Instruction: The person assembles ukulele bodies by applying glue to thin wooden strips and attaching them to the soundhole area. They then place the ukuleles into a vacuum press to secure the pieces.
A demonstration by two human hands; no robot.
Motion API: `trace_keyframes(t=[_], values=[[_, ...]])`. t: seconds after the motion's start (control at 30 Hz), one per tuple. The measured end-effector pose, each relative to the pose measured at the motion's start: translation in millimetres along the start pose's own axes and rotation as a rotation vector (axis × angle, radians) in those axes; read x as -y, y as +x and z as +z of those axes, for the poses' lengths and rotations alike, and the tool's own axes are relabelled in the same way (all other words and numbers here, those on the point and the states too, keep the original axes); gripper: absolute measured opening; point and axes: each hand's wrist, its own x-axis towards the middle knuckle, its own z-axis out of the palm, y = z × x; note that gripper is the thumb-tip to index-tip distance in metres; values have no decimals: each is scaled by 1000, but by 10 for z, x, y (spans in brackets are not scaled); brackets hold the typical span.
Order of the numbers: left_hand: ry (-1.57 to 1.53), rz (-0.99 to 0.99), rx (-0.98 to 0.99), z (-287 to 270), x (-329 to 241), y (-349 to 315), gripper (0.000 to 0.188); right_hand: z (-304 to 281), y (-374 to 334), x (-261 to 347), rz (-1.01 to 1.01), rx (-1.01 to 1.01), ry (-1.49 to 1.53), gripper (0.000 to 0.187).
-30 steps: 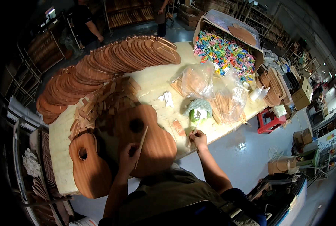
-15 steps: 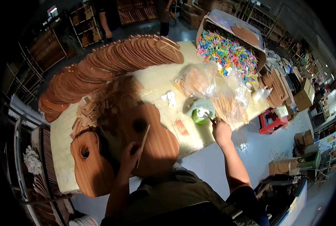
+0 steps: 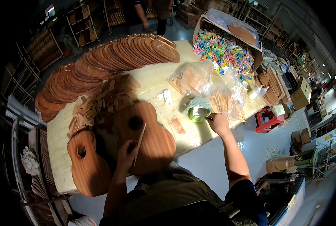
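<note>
My left hand (image 3: 126, 153) pinches a thin pale wooden strip (image 3: 139, 144), held slantwise over a brown ukulele-shaped body (image 3: 156, 141) with a round sound hole. My right hand (image 3: 218, 124) is closed at the right side of a green cup (image 3: 196, 116) with white stuff inside and a grey-green cloth band (image 3: 196, 103) round its rim. A short dark bit of a thin tool shows at my right fingertips; its tip cannot be made out. A second, smaller body (image 3: 89, 165) lies left of my left forearm.
Loose wood pieces (image 3: 96, 103) lie heaped beyond the bodies, before a long row of brown wooden plates (image 3: 119, 56). Bagged wooden strips (image 3: 222, 101), a white crumpled cloth (image 3: 165, 97) and a box of colourful clips (image 3: 224, 49) share the table. A red stool (image 3: 266, 119) stands right.
My right hand has drawn slightly back from the cup, and the tool no longer visibly reaches into it. The left hand keeps the strip. A person beyond the table has shifted right.
</note>
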Motion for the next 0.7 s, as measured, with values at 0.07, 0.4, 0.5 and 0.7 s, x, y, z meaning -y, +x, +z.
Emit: trace_keyframes(t=[0.07,0.4,0.5,0.7], values=[[7,1,-14,-15,21,-17,17,-76,-13,-44,89,112,259,20],[-738,-463,-3,201,-116,89,30,-51,-727,475,45,526,1226,26],[-874,-540,194,396,-268,83,33,84,-832,883,-69,224,1146,18],[-1051,-538,403,529,-525,7,31,24,-728,1090,-504,-497,487,24]])
